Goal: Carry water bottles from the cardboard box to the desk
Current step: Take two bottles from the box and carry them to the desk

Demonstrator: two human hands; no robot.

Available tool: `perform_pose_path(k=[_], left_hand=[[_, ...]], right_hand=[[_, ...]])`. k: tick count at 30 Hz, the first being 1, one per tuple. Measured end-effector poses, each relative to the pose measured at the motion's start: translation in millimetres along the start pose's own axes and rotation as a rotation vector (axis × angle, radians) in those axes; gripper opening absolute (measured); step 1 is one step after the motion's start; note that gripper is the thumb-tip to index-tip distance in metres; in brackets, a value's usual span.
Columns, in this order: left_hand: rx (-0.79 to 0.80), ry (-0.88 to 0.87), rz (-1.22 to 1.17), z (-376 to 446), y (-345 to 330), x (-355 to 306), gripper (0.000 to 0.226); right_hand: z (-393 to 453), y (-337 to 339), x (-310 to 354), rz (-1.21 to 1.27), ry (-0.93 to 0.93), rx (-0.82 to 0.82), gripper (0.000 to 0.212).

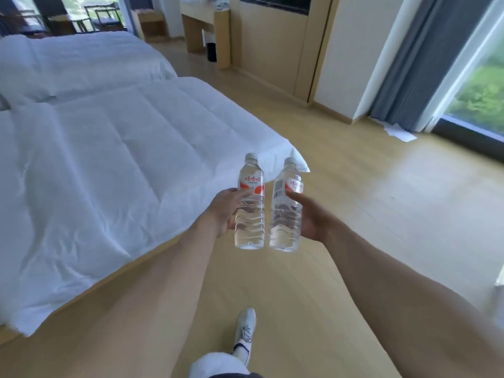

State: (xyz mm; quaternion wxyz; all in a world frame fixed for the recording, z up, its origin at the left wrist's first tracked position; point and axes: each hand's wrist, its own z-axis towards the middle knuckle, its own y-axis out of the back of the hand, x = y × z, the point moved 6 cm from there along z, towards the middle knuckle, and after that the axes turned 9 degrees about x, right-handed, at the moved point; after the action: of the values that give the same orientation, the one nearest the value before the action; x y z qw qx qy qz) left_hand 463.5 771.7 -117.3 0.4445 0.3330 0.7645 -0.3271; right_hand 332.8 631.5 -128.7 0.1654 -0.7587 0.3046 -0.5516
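- Head view looked down on two clear plastic water bottles with white screw caps, held upright side by side over the pale wooden floor (341,203).
- Left-hand bottle (250,205) wore a white and red-orange label with red Chinese characters that read 娃哈哈; the smaller print under them was too fine to read.
- Right-hand bottle (286,211) was turned so its label showed a barcode panel beside the same red characters, partly cut off by the curve.
- Both bottles had smooth shoulders and wavy horizontal ribs moulded into the lower body, and both looked full of clear water.
- Left hand (222,211) gripped its bottle from the outer side at about mid-height, the thumb lying across the front just under the label; the other fingers were hidden behind the bottle.
- Right hand (309,214) cupped the second bottle from the other side, its thumb pressed against the label's lower edge, the remaining fingers curled behind out of sight.
- The bottles stood just beside each other, whether touching could not be told.
- A bed with a crumpled white quilt (109,165) filled the left side, a second white bed (81,61) beyond it.
- A light wooden desk (200,21) stood far off, well apart from the bottles.
- Grey curtains (425,58) hung by the window at right.
- A white sneaker (245,327) stepped forward on the floor below.
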Motion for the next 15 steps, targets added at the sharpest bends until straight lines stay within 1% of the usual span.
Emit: perform_pose_path(k=[1,2,5,7,11,15], left_hand=[[0.03,0.001,0.013,21,-10,-5,0.03],[0.061,0.0,0.023,42,-20,-9,0.031],[0.164,0.003,0.051,103,-50,-24,0.032],[0.218,0.011,0.071,140,-68,-35,0.033],[0.278,0.035,0.126,206,-99,-58,0.033],[0.37,0.045,0.182,254,-136,-72,0.032]], right_hand=[[1,15,10,0.009,0.006,-0.026,0.03],[2,28,21,0.005,0.024,-0.055,0.033],[9,65,55,-0.033,0.095,-0.127,0.052],[14,88,76,-0.064,0.126,-0.185,0.058],[16,140,118,-0.085,0.168,-0.35,0.049],[12,183,150,-0.058,0.212,-0.464,0.043]])
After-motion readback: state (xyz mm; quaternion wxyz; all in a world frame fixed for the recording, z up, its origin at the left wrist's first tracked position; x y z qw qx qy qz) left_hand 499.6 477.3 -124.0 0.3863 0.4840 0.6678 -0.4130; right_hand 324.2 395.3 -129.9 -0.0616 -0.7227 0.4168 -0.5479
